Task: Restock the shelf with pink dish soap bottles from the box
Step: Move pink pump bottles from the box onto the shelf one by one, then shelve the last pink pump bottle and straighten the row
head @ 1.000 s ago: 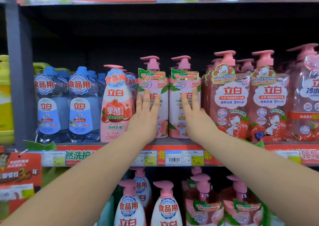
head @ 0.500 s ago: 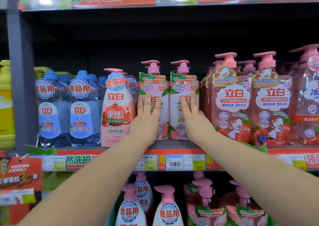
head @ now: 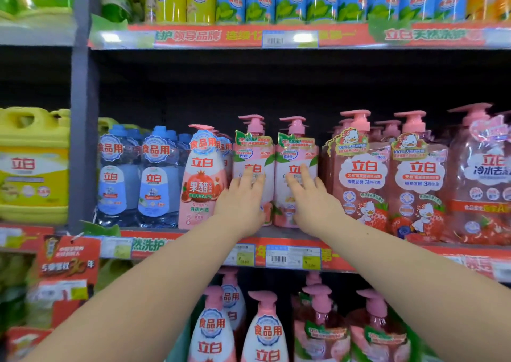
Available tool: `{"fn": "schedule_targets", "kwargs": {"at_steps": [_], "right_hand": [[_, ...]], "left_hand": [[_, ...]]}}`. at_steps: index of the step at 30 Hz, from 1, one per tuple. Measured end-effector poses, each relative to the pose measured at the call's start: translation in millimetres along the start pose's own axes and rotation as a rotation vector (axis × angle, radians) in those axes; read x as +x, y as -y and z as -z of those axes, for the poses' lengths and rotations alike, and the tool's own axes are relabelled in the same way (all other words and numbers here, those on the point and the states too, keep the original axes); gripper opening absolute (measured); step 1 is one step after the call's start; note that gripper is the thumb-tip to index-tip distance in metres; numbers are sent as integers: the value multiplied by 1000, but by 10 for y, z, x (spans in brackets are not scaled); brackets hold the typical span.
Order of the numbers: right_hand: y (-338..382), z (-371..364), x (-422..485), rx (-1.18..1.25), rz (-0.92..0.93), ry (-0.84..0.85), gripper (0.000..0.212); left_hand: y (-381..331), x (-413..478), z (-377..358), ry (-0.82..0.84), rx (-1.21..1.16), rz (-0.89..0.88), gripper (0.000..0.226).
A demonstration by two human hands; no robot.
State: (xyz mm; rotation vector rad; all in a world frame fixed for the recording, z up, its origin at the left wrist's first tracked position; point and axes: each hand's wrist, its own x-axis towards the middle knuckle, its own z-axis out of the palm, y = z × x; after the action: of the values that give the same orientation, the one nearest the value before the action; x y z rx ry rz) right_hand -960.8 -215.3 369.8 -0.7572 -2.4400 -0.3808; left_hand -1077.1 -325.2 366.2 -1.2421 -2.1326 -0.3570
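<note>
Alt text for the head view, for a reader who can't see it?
The left hand lies flat on the left pink bottle and the right hand on the right pink bottle, both upright side by side on the shelf.

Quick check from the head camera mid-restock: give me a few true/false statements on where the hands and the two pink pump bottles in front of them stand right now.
1. The left hand lies with straight fingers on the front of the left pump bottle. True.
2. The right hand grips the right pump bottle by its pump head. False: its straight fingers rest on the label front, below the pump.
3. Both pump bottles lie on their sides. False: both stand upright, side by side on the shelf.
4. The blue bottles stand to the left of the pomegranate-label bottle. True.
</note>
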Motion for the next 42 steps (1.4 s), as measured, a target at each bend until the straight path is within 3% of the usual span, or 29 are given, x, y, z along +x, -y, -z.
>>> {"fn": "schedule_targets", "kwargs": {"at_steps": [5, 14, 24, 31, 42], "right_hand": [[37, 228, -482, -68, 20, 12, 68], [-139, 413, -1726, -153, -112, 165, 72], [-901, 643, -3126, -208, -367, 358, 76], [-1672, 1029, -4378, -273, -558, 439, 72], [-3087, 2209, -7072, -388, -894, 548, 71]], "left_hand": [[-40, -502, 189, -45, 81, -70, 54], [-532, -1406, 187, 65, -55, -134, 65], [-1676, -2052, 136, 179, -206, -328, 66], [-2946, -2487, 209, 242, -280, -498, 72], [-5832, -3691, 963, 379, -437, -832, 63]]}}
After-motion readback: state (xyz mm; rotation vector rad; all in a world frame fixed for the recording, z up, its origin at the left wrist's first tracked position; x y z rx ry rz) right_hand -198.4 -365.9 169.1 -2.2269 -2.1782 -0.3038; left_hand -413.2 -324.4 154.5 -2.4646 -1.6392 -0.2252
